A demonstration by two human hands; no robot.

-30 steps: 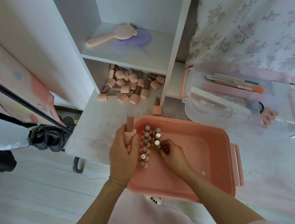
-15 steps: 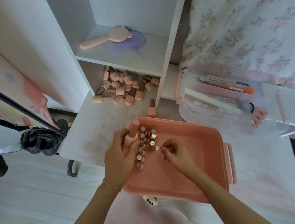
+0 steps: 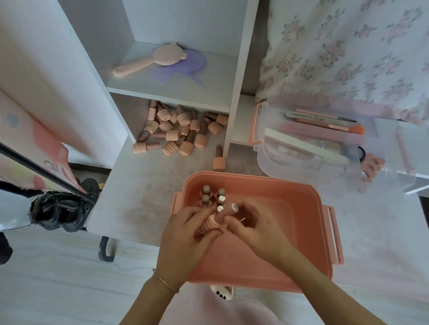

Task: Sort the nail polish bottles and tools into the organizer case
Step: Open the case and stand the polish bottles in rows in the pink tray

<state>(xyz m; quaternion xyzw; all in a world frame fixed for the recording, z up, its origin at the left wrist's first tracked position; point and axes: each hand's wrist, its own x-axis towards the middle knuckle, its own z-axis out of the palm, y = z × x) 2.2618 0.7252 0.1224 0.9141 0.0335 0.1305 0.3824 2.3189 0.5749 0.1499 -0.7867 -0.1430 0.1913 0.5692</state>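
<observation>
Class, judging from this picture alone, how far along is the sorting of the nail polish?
Done: a few bottles stand upright in the pink case. In hand: the left hand grips one bottle, right hand meeting it. Left: the pile of bottles and a lone bottle on the table.

A pink hand mirror (image 3: 149, 62) is lying on the shelf (image 3: 173, 91), overlapping a purple mirror (image 3: 188, 68) beside it. A floral cloth (image 3: 360, 50) is hanging at the upper right. A black shoe (image 3: 59, 209) is sitting on the floor left of the worktop (image 3: 138, 189).
</observation>
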